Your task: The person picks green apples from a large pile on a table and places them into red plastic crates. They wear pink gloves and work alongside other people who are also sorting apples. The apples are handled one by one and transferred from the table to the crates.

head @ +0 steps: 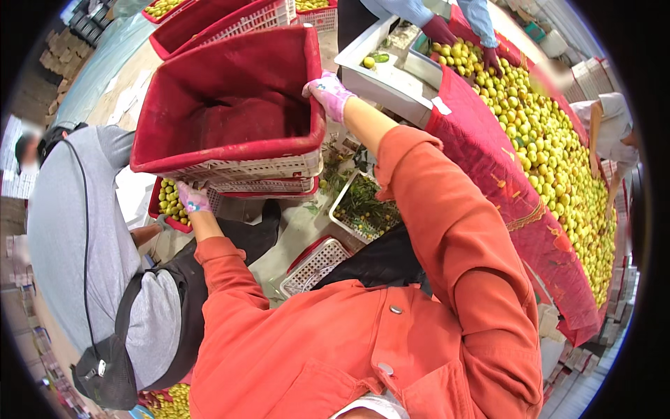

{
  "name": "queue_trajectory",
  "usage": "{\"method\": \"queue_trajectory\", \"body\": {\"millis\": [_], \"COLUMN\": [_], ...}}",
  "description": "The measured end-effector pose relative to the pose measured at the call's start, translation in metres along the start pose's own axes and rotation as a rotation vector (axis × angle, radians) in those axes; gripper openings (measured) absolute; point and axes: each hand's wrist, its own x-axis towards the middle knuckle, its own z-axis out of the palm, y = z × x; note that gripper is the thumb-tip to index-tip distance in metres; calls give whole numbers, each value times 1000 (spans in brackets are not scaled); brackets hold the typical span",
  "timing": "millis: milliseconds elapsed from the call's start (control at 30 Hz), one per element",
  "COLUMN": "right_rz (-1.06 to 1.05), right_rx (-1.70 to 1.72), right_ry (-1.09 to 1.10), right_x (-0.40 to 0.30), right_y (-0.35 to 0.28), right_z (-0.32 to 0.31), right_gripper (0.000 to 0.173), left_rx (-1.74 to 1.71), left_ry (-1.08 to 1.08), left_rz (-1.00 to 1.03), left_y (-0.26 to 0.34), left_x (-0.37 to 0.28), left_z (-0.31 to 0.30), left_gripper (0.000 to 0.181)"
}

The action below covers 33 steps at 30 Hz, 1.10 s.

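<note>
A white plastic crate lined with red cloth [230, 112] is tilted before me, its inside facing my view and holding no fruit. My right hand [331, 95], in a pink patterned glove, grips its right rim. Lower down, my left hand [193, 198], gloved the same way, is against its near side at the left; the fingertips are partly hidden. Directly beneath is another red-lined crate [267, 185]. Yellow-green round fruit fills part of a red-lined crate [172, 201] just beyond my left hand.
A red-cloth-covered sorting table [471, 136] heaped with fruit [544, 146] runs along my right. A co-worker's gloved hands [491, 62] touch the fruit. At left another person in grey [84, 209] bends close by. A leaf-filled crate [366, 201] and a white basket [316, 264] stand on the floor.
</note>
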Motion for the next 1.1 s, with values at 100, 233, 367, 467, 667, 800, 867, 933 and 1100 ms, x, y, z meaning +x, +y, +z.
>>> {"method": "queue_trajectory", "body": {"millis": [100, 233, 367, 467, 667, 800, 867, 933, 1100], "right_rz": [-48, -159, -55, -8, -84, -167, -360, -556, -105], "right_rx": [-171, -124, -34, -7, 55, -101, -181, -115, -337], "right_ry": [-27, -63, -2, -94, -101, -209, -154, -84, -236], "right_x": [28, 28, 18, -6, 8, 12, 16, 26, -12], "right_y": [40, 42, 37, 16, 44, 41, 46, 50, 17], "right_z": [-4, 10, 19, 19, 9, 7, 9, 24, -8], "right_gripper": [45, 30, 36, 53, 54, 55, 57, 62, 74], "left_rx": [-66, 109, 103, 42, 9, 88, 80, 160, 140], "left_ry": [-49, -104, -174, -149, -119, -82, -92, -124, 491], "left_rz": [58, 272, 265, 226, 207, 166, 166, 310, 362], "left_y": [44, 86, 91, 87, 80, 70, 67, 67, 106], "left_x": [-24, -54, -52, -49, -49, -64, -50, -30, -111], "left_z": [31, 71, 76, 48, 53, 60, 47, 24, 96], "left_gripper": [96, 93, 91, 96, 95, 95, 92, 87, 68]}}
